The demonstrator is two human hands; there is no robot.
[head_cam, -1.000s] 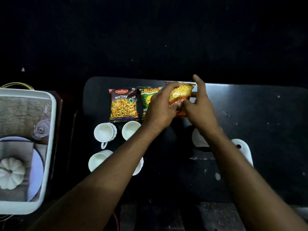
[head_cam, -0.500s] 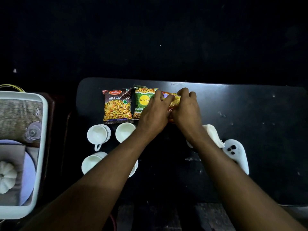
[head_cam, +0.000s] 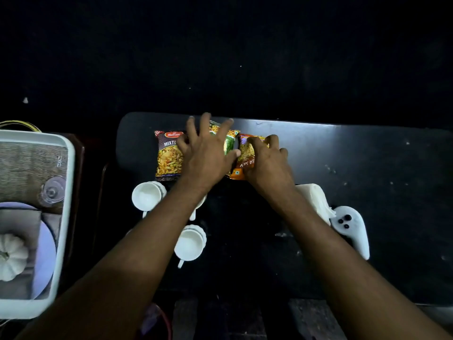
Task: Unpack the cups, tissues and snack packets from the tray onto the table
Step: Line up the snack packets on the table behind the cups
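Observation:
Three snack packets lie in a row at the far side of the black table: a brown "Mixture" packet, a green packet and an orange packet. My left hand is over the green packet with its fingers spread wide and holds nothing. My right hand has its fingers curled on the orange packet, which lies flat. White cups stand in front of the packets; my left forearm partly hides others. A white stack of tissues lies by my right forearm.
A white game controller lies right of the tissues. Left of the table sits a white tray with a woven mat, an upturned glass, a plate and a white pumpkin. The surroundings are dark.
The orange packet has been set down flat to the right of the green one. My left hand has let go of it and spread open; my right hand stays on it.

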